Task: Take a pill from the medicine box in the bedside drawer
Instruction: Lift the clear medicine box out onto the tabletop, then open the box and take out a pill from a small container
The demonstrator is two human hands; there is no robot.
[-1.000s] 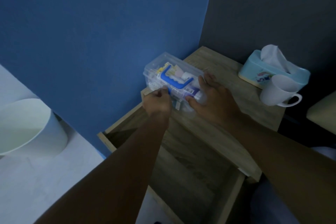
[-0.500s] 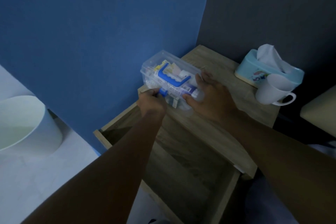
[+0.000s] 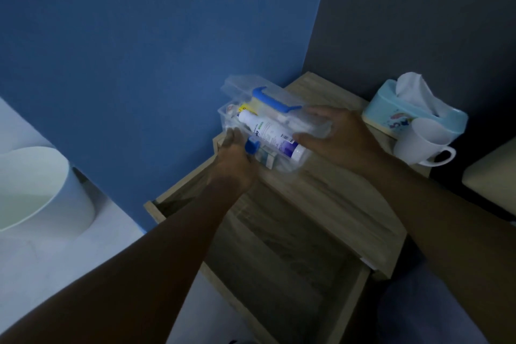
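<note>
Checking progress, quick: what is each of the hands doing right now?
Left hand: grips the medicine box at its blue latch end, though blurred.
Right hand: clasps the box's other end.

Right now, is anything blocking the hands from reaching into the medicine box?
The lid is tilted up at the back. Inside the medicine box, a white bottle lies across the contents, between the left hand and right hand holding it. No pill shows.

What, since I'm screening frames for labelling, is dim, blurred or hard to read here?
Head view: everything is dim and bluish; the left hand and the near end of the medicine box are motion-smeared; the right hand is sharper; the label on the bottle is partly legible.
</note>
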